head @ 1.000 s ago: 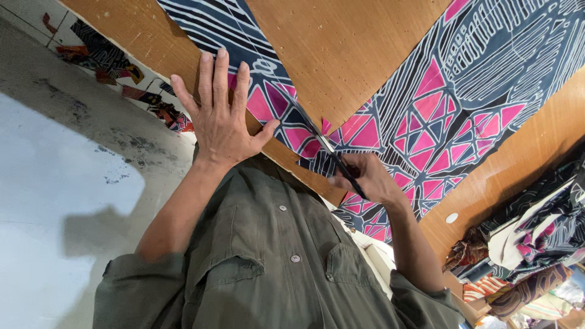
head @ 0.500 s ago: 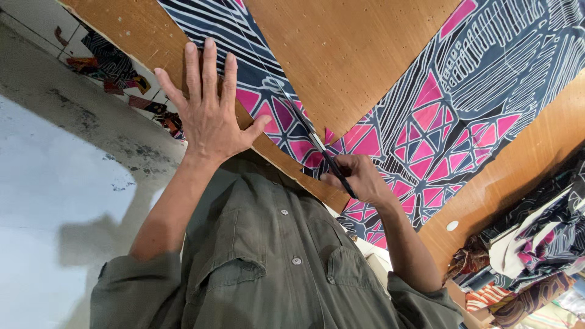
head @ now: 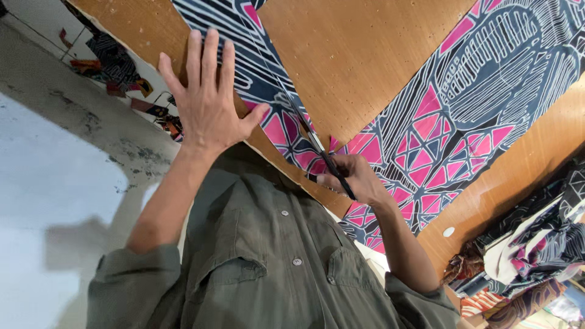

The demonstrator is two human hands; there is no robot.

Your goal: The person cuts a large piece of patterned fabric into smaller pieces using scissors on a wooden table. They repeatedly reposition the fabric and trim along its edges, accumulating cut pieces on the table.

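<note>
While the left hand (head: 207, 106) lies flat with fingers spread wide on the patterned black, white and pink fabric (head: 426, 146), the right hand (head: 356, 180) grips a pair of scissors (head: 317, 146), blades along the cloth's cut edge. Fabric covers the wooden counter (head: 359, 55); a heap of folded cloths (head: 530, 256) sits near the right arm.

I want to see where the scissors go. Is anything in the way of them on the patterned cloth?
Nothing visible blocks them. The right hand holds the dark-handled scissors with the blades lying along the navy, white and pink patterned cloth. The left hand presses flat on the cloth strip to one side, apart from the blades. Bare brown wooden table lies beside them.
</note>
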